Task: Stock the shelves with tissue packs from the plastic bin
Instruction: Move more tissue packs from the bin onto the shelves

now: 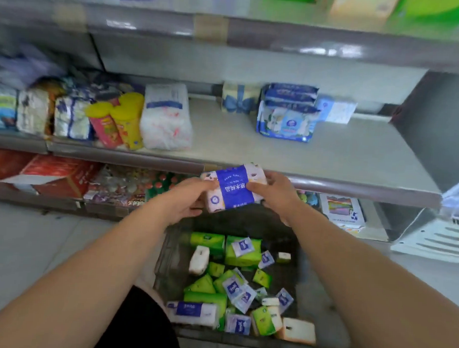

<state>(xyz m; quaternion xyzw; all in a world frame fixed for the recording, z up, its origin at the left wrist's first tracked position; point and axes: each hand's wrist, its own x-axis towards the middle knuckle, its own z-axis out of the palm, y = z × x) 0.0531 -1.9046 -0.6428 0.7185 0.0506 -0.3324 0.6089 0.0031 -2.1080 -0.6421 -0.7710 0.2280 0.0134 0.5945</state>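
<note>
A white tissue pack with a blue band (234,187) is held in the air between both hands, just in front of the middle shelf's front edge (328,183). My left hand (185,198) grips its left end and my right hand (275,194) grips its right end. Below them on the floor stands the dark plastic bin (166,260), holding several green, blue-white and cream tissue packs (242,250). The middle shelf (342,152) has a bare stretch to the right of centre.
The middle shelf holds blue wipe packs (287,116), a white bagged pack (166,117), yellow-lidded canisters (120,121) and more packs at the left. The bottom shelf carries red boxes (54,176) and colourful goods. A white slatted object (441,235) stands at the right.
</note>
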